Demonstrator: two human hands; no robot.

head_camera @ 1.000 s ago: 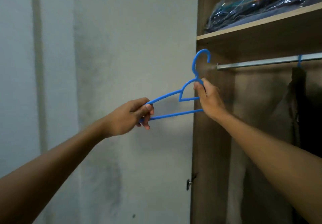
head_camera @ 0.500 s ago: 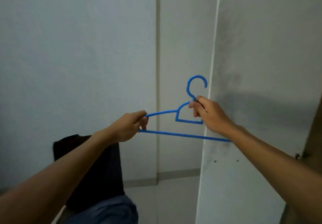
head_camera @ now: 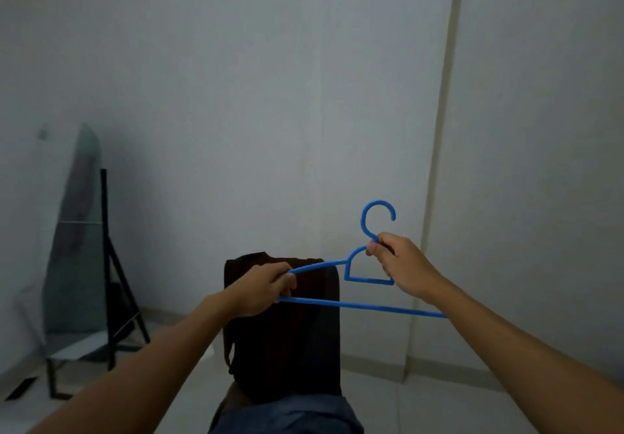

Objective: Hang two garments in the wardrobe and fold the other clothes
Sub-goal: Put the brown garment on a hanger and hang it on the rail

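The left hand point(head_camera: 266, 286) curls its fingers round the left tip of a blue hanger point(head_camera: 364, 305), gripping it where the sloped arm meets the bottom bar. The hanger spans between both hands, hook upward. The right hand point(head_camera: 400, 264) pinches its neck just beneath the hook. Below the hands, a dark garment point(head_camera: 287, 342) drapes a chair back, with blue cloth point(head_camera: 287, 415) beneath it.

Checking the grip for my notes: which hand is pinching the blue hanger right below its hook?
The right hand: it pinches the hanger at the neck, while the left hand grips the end of its arm.
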